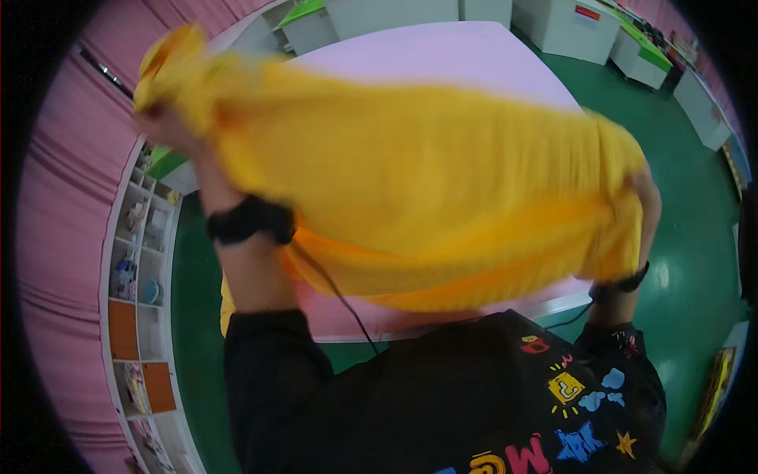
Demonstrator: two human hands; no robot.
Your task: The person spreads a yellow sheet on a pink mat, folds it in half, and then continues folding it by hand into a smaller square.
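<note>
Both hands hold a yellow garment spread in the air above a pink table.

The left hand (170, 118) is closed on one bunched end of the yellow garment (418, 189), raised above the pink table's (442, 51) left edge; the right hand (646, 207) grips the opposite end, fingers mostly buried in cloth, beyond the table's right edge. The blurred cloth hangs stretched between them, covering most of the tabletop, its lower hem just above the table's near edge. Green floor (679, 142) lies open to the table's right; a shelf unit (138, 261) stands to its left, white cabinets (568, 28) beyond its far side.
</note>
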